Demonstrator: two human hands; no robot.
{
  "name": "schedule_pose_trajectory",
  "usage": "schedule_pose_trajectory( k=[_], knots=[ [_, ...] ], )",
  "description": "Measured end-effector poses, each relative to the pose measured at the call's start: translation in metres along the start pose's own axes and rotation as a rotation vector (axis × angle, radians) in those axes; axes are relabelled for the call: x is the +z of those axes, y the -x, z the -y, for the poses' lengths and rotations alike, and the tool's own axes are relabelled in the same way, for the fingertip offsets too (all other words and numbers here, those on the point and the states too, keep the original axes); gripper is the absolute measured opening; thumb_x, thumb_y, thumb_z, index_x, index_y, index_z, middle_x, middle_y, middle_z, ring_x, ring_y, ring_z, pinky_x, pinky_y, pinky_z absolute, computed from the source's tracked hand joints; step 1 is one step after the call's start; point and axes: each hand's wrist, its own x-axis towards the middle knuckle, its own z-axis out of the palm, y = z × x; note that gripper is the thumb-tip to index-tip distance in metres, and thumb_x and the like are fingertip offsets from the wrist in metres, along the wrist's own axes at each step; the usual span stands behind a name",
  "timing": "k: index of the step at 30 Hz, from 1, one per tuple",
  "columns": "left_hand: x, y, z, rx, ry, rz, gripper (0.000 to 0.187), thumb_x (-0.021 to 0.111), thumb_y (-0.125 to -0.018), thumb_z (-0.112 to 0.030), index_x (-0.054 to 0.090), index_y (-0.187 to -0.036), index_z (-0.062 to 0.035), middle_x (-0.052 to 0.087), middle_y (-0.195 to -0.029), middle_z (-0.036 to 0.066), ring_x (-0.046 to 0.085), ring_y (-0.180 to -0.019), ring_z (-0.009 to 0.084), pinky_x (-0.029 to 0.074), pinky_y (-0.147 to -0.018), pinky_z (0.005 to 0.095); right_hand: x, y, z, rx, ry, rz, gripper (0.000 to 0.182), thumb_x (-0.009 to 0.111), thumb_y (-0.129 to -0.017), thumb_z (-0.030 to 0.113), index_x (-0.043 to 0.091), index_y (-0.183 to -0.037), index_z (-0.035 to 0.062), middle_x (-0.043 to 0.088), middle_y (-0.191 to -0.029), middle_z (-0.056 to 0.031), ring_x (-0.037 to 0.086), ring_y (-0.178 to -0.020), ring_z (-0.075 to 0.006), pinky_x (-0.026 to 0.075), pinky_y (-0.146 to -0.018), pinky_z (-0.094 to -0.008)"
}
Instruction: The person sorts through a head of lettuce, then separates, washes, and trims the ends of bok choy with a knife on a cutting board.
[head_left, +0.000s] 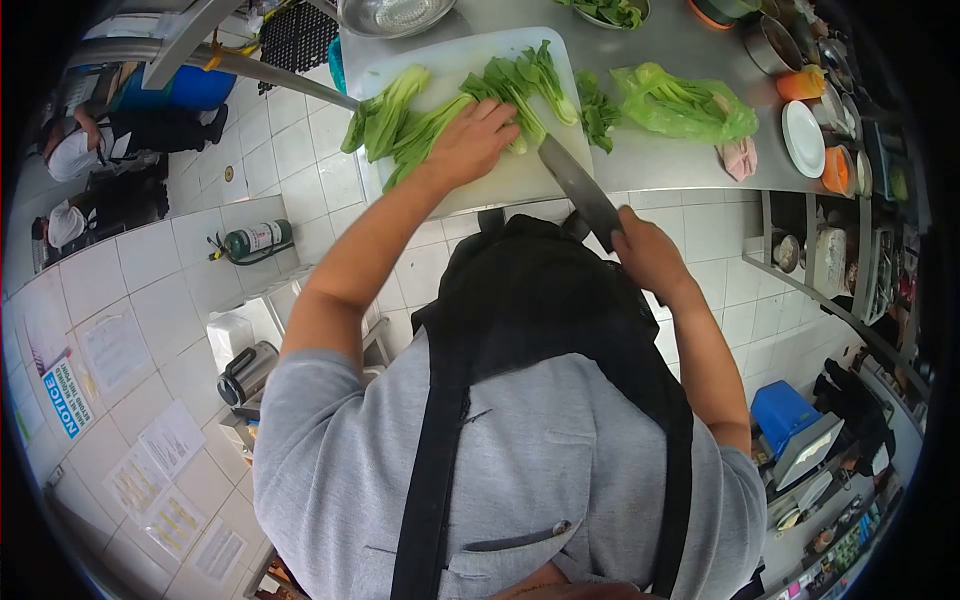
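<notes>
A white cutting board (500, 185) lies on the steel counter with several leafy green bok choy on it. My left hand (472, 142) rests over one bok choy (512, 88), its fingers curled down and gripping the stalk end. In my right hand (650, 256) is the handle of a kitchen knife (580, 192) with a broad dark blade. The blade slants up and left, its tip close to the stalk end by my left fingers; whether it touches cannot be told. Another bok choy (393, 105) lies at the board's left side.
Loose leaves (598, 112) lie right of the board, beside a green plastic bag (690, 105) of bok choy. A pink cloth (738, 158), white plates (803, 138) and a pot (772, 45) stand farther right. A metal bowl (395, 15) sits at the back. Other people are at far left.
</notes>
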Motion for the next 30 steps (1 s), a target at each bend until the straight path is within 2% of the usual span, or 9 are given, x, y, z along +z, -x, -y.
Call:
schedule_pose_trajectory(
  k=[6,10,13,15,18,25,27,29,30],
  knots=[
    [-0.015,-0.078,0.026,0.406,-0.192,0.207,0.032,0.074,-0.090,-0.005,0.080,-0.122,-0.0083,0.064,-0.147,0.010,0.041,-0.165,0.0328,0.025,-0.142,0.0549,-0.007,0.024,-0.011,0.007,-0.090,-0.017,0.024,0.061,-0.109,0.019,0.058,-0.124,0.0000,0.075,-0.099,-0.0330,0.072,-0.098,-0.0546,0.056,-0.089,-0.0656],
    [0.009,-0.118,0.043,0.557,-0.078,0.269,0.027,0.073,-0.088,-0.002,0.078,-0.114,-0.0072,0.066,-0.139,0.010,0.053,-0.153,0.0336,0.028,-0.140,0.0574,0.005,0.030,-0.014,0.010,-0.120,-0.119,0.019,0.063,-0.109,0.019,0.057,-0.117,0.0025,0.074,-0.091,-0.0318,0.071,-0.092,-0.0567,0.054,-0.082,-0.0653],
    [0.004,-0.128,0.045,0.509,-0.102,0.405,0.021,0.071,-0.085,0.001,0.074,-0.106,-0.0056,0.066,-0.128,0.011,0.065,-0.130,0.0360,0.043,-0.128,0.0553,0.018,0.039,-0.021,0.065,-0.086,-0.155,0.019,0.061,-0.110,0.021,0.058,-0.119,0.0045,0.074,-0.089,-0.0317,0.072,-0.089,-0.0562,0.055,-0.082,-0.0669],
    [-0.010,-0.141,0.046,0.321,0.063,0.318,0.022,0.070,-0.083,0.001,0.069,-0.104,-0.0054,0.065,-0.119,0.012,0.068,-0.110,0.0383,0.055,-0.108,0.0526,0.022,0.044,-0.023,0.080,-0.118,-0.195,0.021,0.061,-0.110,0.023,0.058,-0.120,0.0059,0.075,-0.088,-0.0318,0.073,-0.088,-0.0558,0.056,-0.082,-0.0674],
    [-0.049,-0.200,0.049,0.298,0.027,0.011,0.029,0.071,-0.084,-0.002,0.070,-0.113,-0.0067,0.065,-0.120,0.015,0.069,-0.109,0.0406,0.059,-0.096,0.0529,0.031,0.040,-0.025,0.079,-0.146,-0.237,0.022,0.062,-0.106,0.020,0.059,-0.118,0.0027,0.076,-0.086,-0.0312,0.075,-0.085,-0.0537,0.059,-0.080,-0.0679],
    [-0.036,-0.372,0.043,-0.085,-0.174,0.081,0.049,0.069,-0.094,-0.009,0.072,-0.142,-0.0133,0.070,-0.138,0.019,0.071,-0.126,0.0415,0.059,-0.103,0.0552,0.015,0.015,-0.023,0.029,-0.131,-0.261,0.020,0.061,-0.106,0.019,0.059,-0.114,0.0014,0.077,-0.084,-0.0282,0.078,-0.084,-0.0504,0.061,-0.079,-0.0656],
    [-0.004,-0.388,0.043,-0.115,-0.189,0.135,0.042,0.068,-0.096,-0.012,0.077,-0.137,-0.0130,0.075,-0.135,0.019,0.072,-0.127,0.0390,0.060,-0.105,0.0528,0.011,0.012,-0.024,0.013,-0.132,-0.233,0.020,0.061,-0.106,0.019,0.059,-0.115,0.0018,0.077,-0.085,-0.0281,0.078,-0.085,-0.0499,0.061,-0.079,-0.0654],
    [0.020,-0.382,0.037,-0.105,-0.488,0.463,0.030,0.066,-0.101,-0.021,0.085,-0.123,-0.0133,0.079,-0.133,0.013,0.074,-0.125,0.0334,0.058,-0.104,0.0496,0.012,0.011,-0.029,0.009,-0.153,-0.222,0.020,0.061,-0.106,0.020,0.059,-0.115,0.0020,0.077,-0.086,-0.0281,0.077,-0.085,-0.0502,0.061,-0.079,-0.0655],
    [0.022,-0.376,0.033,-0.136,-0.493,0.409,0.028,0.068,-0.100,-0.023,0.087,-0.117,-0.0120,0.082,-0.131,0.011,0.074,-0.128,0.0311,0.057,-0.107,0.0486,0.014,0.009,-0.030,-0.004,-0.163,-0.225,0.020,0.062,-0.106,0.020,0.059,-0.116,0.0023,0.077,-0.086,-0.0280,0.077,-0.086,-0.0505,0.062,-0.079,-0.0656]
  ],
)
